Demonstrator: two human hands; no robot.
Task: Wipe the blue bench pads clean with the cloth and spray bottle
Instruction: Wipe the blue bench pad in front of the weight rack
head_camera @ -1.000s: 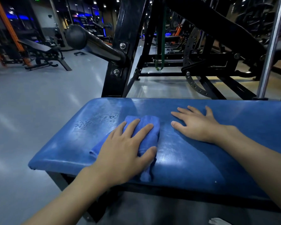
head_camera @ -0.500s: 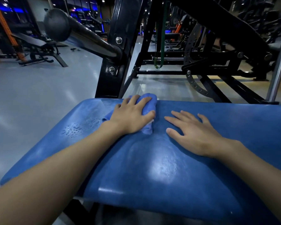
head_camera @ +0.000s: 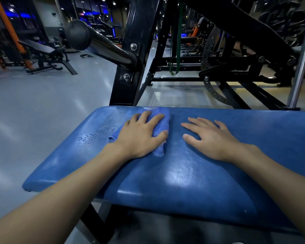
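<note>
The blue bench pad (head_camera: pixel 183 176) spans the lower half of the view, glossy, with water droplets (head_camera: pixel 90 136) on its far left part. A bunched blue cloth (head_camera: pixel 161 127) lies near the pad's far edge. My left hand (head_camera: pixel 141 136) presses down on it with spread fingers, the thumb against the cloth's right side. My right hand (head_camera: pixel 209 138) rests flat on the pad just right of the cloth, fingers straight. No spray bottle is in view.
A black machine upright (head_camera: pixel 130 67) with a padded roller bar (head_camera: pixel 88 39) rises just beyond the pad's far edge. Black frame members (head_camera: pixel 236 88) and a chrome post (head_camera: pixel 301 59) stand behind. Grey floor (head_camera: pixel 33 111) lies to the left, with another bench (head_camera: pixel 48 55) far off.
My left hand pushed the cloth from the pad's near part to its far edge, then drew it slightly back. My right hand has stayed flat on the pad.
</note>
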